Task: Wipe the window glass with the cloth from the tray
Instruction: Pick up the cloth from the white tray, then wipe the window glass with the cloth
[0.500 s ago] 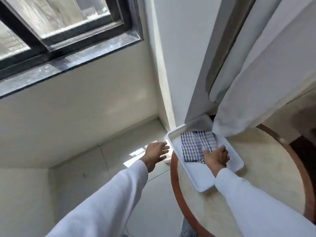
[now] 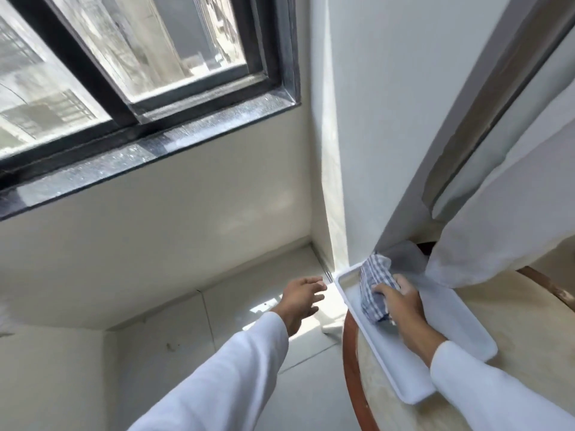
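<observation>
A blue-and-white checked cloth (image 2: 373, 286) is bunched up and lifted at the left end of a white tray (image 2: 451, 325) on a round table. My right hand (image 2: 401, 309) is shut on the cloth, over the tray. My left hand (image 2: 300, 298) hovers open with fingers spread, left of the tray and above the floor, holding nothing. The window glass (image 2: 130, 48) sits in a dark frame at the upper left, well above both hands.
The round table (image 2: 529, 321) has a reddish wooden rim and a pale top. A white curtain (image 2: 497, 213) hangs down to the tray's far side. A dark stone sill (image 2: 149, 157) runs under the window. Pale wall and floor tiles lie below.
The cloth lay flat in the tray; now my right hand has gathered it into a bunch and raised it. My view has tilted up toward the window.
</observation>
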Action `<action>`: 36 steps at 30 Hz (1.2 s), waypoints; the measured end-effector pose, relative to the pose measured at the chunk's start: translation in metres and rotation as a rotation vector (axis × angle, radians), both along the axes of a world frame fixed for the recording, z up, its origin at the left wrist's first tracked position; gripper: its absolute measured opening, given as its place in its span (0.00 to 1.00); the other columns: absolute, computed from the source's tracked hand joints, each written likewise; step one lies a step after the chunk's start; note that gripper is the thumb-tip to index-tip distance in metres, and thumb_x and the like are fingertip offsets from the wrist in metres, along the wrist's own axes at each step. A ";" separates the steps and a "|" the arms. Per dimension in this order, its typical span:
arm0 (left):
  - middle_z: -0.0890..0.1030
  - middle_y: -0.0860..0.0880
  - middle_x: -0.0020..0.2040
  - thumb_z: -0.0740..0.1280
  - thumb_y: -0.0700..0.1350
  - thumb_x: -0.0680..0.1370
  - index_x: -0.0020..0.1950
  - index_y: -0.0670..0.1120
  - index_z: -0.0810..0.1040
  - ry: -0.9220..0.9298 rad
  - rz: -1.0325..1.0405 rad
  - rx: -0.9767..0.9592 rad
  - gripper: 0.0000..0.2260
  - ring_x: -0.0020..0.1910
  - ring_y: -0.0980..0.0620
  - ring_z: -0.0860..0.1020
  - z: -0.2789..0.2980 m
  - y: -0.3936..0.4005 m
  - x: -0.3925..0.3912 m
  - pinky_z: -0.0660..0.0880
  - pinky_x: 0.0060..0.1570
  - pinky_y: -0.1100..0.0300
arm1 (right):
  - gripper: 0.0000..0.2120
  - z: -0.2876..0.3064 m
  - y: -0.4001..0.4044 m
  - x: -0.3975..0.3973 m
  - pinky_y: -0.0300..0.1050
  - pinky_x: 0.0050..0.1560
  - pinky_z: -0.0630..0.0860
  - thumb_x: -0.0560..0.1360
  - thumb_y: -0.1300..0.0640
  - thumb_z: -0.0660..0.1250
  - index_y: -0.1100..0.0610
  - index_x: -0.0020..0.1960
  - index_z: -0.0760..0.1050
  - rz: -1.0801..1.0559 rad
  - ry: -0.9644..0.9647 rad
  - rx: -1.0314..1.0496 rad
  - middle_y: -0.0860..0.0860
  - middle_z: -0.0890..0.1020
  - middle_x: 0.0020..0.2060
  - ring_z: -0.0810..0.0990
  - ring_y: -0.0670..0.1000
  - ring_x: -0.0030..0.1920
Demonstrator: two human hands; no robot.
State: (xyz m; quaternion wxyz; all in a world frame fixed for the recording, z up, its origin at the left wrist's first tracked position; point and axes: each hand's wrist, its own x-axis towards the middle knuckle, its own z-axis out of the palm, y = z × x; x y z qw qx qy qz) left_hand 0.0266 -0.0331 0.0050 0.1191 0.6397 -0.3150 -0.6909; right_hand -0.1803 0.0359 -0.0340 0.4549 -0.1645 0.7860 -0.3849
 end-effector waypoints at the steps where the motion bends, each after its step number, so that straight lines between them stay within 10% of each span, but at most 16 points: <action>1: 0.84 0.45 0.64 0.67 0.51 0.86 0.54 0.51 0.82 -0.020 -0.030 -0.026 0.06 0.54 0.51 0.79 0.018 -0.005 0.003 0.73 0.50 0.56 | 0.06 0.022 -0.010 0.016 0.45 0.41 0.82 0.78 0.65 0.71 0.54 0.49 0.79 0.007 -0.076 -0.063 0.59 0.88 0.49 0.88 0.60 0.49; 7: 0.92 0.50 0.55 0.52 0.73 0.83 0.60 0.54 0.89 0.070 0.029 -0.288 0.33 0.52 0.50 0.91 0.186 -0.045 0.050 0.88 0.53 0.52 | 0.11 0.208 -0.069 0.119 0.57 0.45 0.89 0.79 0.71 0.69 0.59 0.58 0.81 0.136 -0.466 -0.435 0.66 0.89 0.52 0.91 0.63 0.48; 10: 0.93 0.47 0.49 0.58 0.70 0.84 0.57 0.52 0.89 0.122 0.173 -0.610 0.29 0.46 0.49 0.92 0.305 -0.071 0.098 0.87 0.38 0.55 | 0.14 0.332 -0.093 0.156 0.58 0.43 0.89 0.79 0.67 0.72 0.55 0.61 0.83 0.270 -0.497 -0.610 0.62 0.91 0.53 0.91 0.64 0.50; 15: 0.90 0.37 0.50 0.60 0.64 0.86 0.56 0.43 0.85 0.248 0.353 -1.077 0.26 0.49 0.35 0.90 0.520 -0.083 0.179 0.88 0.50 0.37 | 0.24 0.554 -0.110 0.220 0.68 0.54 0.83 0.71 0.47 0.78 0.49 0.66 0.84 0.566 -0.488 -0.849 0.61 0.89 0.61 0.88 0.69 0.60; 22: 0.89 0.45 0.48 0.59 0.57 0.88 0.56 0.46 0.83 0.141 0.545 -1.437 0.19 0.46 0.50 0.89 0.695 -0.070 0.266 0.86 0.45 0.48 | 0.21 0.718 -0.113 0.334 0.56 0.50 0.88 0.75 0.55 0.77 0.53 0.67 0.81 0.612 -0.450 -1.021 0.59 0.90 0.58 0.90 0.61 0.58; 26: 0.87 0.51 0.46 0.62 0.57 0.87 0.56 0.50 0.80 -0.144 0.583 -1.535 0.13 0.42 0.54 0.86 0.729 -0.104 0.335 0.80 0.38 0.60 | 0.14 0.745 -0.139 0.370 0.66 0.48 0.88 0.81 0.63 0.68 0.56 0.66 0.80 0.539 -0.606 -1.060 0.61 0.90 0.56 0.91 0.62 0.54; 30: 0.87 0.42 0.61 0.60 0.46 0.88 0.68 0.48 0.73 -0.819 0.729 -1.734 0.09 0.60 0.37 0.85 0.752 -0.151 0.426 0.80 0.59 0.42 | 0.10 0.770 -0.186 0.398 0.55 0.31 0.85 0.85 0.65 0.65 0.57 0.63 0.81 0.438 -0.222 -1.279 0.60 0.85 0.45 0.84 0.52 0.36; 33: 0.76 0.44 0.81 0.59 0.46 0.87 0.82 0.48 0.66 -1.295 0.616 -1.709 0.22 0.81 0.43 0.72 0.752 -0.176 0.486 0.69 0.75 0.38 | 0.19 0.785 -0.233 0.420 0.57 0.42 0.85 0.80 0.74 0.63 0.58 0.64 0.82 0.306 0.283 -1.498 0.56 0.88 0.46 0.85 0.57 0.42; 36: 0.63 0.45 0.88 0.56 0.49 0.87 0.88 0.46 0.59 -1.601 0.403 -1.654 0.28 0.87 0.45 0.63 0.746 -0.193 0.518 0.62 0.81 0.43 | 0.32 0.804 -0.282 0.439 0.36 0.64 0.81 0.76 0.78 0.62 0.57 0.76 0.77 0.309 0.572 -1.665 0.49 0.84 0.69 0.85 0.51 0.65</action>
